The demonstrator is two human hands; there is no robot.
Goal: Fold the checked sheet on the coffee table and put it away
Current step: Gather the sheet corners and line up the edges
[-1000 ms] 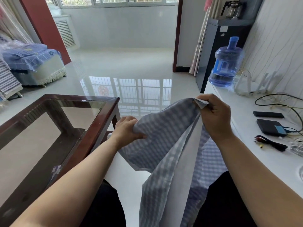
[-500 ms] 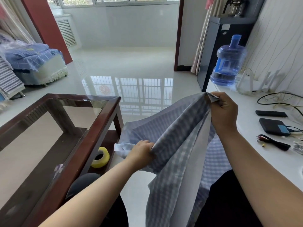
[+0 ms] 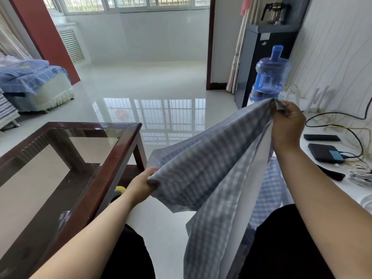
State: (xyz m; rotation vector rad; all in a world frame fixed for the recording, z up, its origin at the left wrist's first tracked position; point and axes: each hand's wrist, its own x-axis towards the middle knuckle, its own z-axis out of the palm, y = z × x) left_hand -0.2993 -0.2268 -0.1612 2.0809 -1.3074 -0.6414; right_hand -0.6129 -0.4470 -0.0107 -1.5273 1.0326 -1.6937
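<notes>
Right hand (image 3: 286, 125) fisted on a top corner of the checked sheet (image 3: 211, 178), left hand (image 3: 142, 185) pinching its lower edge. Sheet hangs in the air right of the coffee table (image 3: 112, 168). Water jug (image 3: 268, 77) part full. No readable text.

Daylight from a row of barred windows (image 3: 128, 4) gleams on the glossy white floor (image 3: 153, 93). A red pillar (image 3: 46, 35) stands left beside a blue-covered sofa (image 3: 34, 81). At right, striped wallpaper (image 3: 332, 57) backs a water jug (image 3: 268, 77).
</notes>
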